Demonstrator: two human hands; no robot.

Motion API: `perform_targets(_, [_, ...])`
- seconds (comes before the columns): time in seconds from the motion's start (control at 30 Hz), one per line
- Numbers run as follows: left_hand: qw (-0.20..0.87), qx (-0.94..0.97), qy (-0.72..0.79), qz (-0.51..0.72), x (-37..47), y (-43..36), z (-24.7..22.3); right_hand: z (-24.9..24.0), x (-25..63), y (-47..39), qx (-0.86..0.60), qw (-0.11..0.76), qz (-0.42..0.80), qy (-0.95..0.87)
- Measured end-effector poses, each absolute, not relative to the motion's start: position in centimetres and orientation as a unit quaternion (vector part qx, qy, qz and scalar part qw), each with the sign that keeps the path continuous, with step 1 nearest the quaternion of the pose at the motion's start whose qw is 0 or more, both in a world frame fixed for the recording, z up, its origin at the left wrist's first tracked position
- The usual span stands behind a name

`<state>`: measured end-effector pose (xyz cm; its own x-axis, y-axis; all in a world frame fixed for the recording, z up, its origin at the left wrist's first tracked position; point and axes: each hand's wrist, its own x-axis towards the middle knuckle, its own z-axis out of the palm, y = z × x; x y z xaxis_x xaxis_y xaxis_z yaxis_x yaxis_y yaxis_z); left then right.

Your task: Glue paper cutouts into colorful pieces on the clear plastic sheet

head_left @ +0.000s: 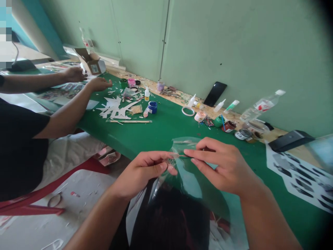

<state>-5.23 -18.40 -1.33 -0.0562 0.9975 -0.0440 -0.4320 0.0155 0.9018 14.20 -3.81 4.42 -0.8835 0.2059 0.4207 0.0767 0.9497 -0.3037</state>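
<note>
A large clear plastic sheet (191, 180) hangs curved in front of me over the edge of the green table (125, 135). My left hand (148, 168) pinches its upper left part between thumb and fingers. Close beside it, my right hand (218, 161) has its fingertips pressed on the sheet's upper part. Between the fingertips runs a thin reddish and green line, too small to make out.
Paint jars (152, 107), white paper scraps (113, 107), a phone (215, 93), a plastic bottle (262, 104) and a printed sheet (299, 177) lie along the table. At the left sits another person, arms (70, 107) reaching over the table near a cardboard box (92, 64).
</note>
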Motion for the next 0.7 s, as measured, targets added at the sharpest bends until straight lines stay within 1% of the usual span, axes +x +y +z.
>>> perform_targets(0.4, [0.604, 0.345, 0.404, 0.594, -5.3, -18.4, -1.4, 5.5, 13.5, -2.2, -0.04, 0.194, 0.158, -0.967])
perform_targets(0.7, [0.6, 0.351, 0.416, 0.586, -5.2, -18.6, -1.5, 5.4, 13.1, -0.9, -0.041, 0.203, 0.157, -0.966])
